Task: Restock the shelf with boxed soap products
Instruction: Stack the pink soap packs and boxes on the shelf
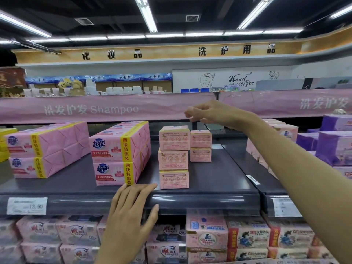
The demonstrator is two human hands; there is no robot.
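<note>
While my left hand [133, 204] lies flat on the front lip of the dark shelf [213, 180], fingers straight and holding nothing, my right hand [202, 111] hangs up by the pink Shampoo banner [91, 109], fingers loosely curled and, as far as the blur lets me judge, empty. The small pink soap boxes [173, 139] sit on that shelf below my right hand and a little to its left, so the way to them is downward. The rear stack [201, 145] lies almost straight under my right hand. The front stack [173, 159] stands nearer to me and further left. Each box turns its broad printed face toward me; how far they run back I cannot tell. My right hand is the one placed over both stacks, while the left is low, its fingertips near the bottom front box. I count three boxes in front and two behind, five in all. Left of them are four large wrapped multipacks [120, 153], in two stacks of two. The bare shelf right of the rear stack looks like room for more.
</note>
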